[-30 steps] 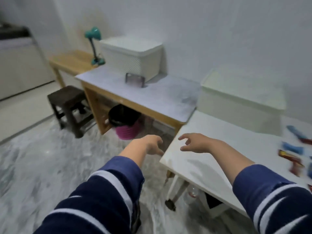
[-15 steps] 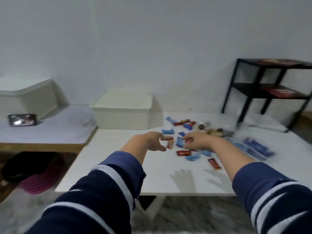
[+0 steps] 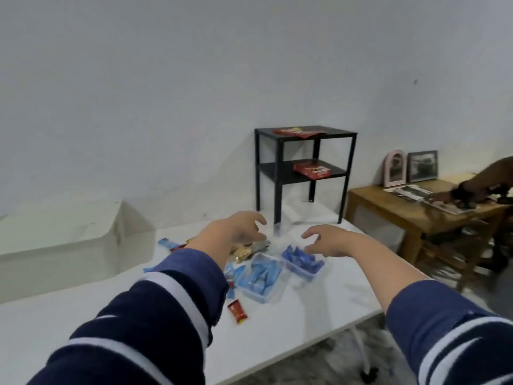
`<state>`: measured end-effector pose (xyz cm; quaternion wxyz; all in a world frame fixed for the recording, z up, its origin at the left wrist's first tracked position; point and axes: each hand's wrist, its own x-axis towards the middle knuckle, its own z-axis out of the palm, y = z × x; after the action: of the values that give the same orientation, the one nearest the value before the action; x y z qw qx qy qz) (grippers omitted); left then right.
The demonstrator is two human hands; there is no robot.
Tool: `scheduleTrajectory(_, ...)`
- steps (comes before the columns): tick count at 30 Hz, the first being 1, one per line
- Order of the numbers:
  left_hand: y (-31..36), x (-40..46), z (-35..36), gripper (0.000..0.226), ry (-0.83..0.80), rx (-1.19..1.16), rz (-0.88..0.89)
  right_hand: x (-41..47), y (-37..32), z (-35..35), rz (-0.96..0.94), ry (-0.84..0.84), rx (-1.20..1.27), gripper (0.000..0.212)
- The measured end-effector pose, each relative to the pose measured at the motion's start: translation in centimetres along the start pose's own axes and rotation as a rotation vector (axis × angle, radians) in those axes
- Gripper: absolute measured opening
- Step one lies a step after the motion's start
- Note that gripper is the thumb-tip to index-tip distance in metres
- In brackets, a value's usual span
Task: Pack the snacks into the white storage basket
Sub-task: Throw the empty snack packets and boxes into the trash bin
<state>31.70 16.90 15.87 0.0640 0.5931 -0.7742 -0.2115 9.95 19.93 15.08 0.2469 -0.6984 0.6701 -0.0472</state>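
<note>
Head view takes in a white table point(image 3: 305, 315) with the lidded white storage basket point(image 3: 63, 240) at its left end, well apart from the snacks. With the lid on, nothing can go in; a handful carried over would likely have to be set down again. Right of the basket, near the table's middle, sit two clear tubs of blue packets point(image 3: 262, 275) point(image 3: 304, 261), uncovered, so a careless lift could tip them out. Loose pieces lie beside the tubs, among them a red wrapper point(image 3: 238, 315) near the front edge, easily swept off by a sleeve. Left hand point(image 3: 236, 232) and right hand point(image 3: 330, 240) hover above the tubs, fingers spread, both empty.
</note>
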Motion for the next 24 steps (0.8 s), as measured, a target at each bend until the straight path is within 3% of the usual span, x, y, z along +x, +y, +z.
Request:
scheduleTrajectory(11,7.6,20.4,-7.3,0.03,0.32,0.037,0.259,13.5,6.0,-9.8,0.0,0.141,0.035,0.041)
scheduleTrajectory(19,10.1,30.6,-8.8,0.04,0.457,0.163,0.292,23.9,10.0,-14.0,-0.039,0.253,0.054,0.045)
scheduleTrajectory(24,10.9,36.5,-8.0,0.041,0.65,0.262,0.349,31.5,12.3,-16.2,-0.069,0.352,-0.052,0.057)
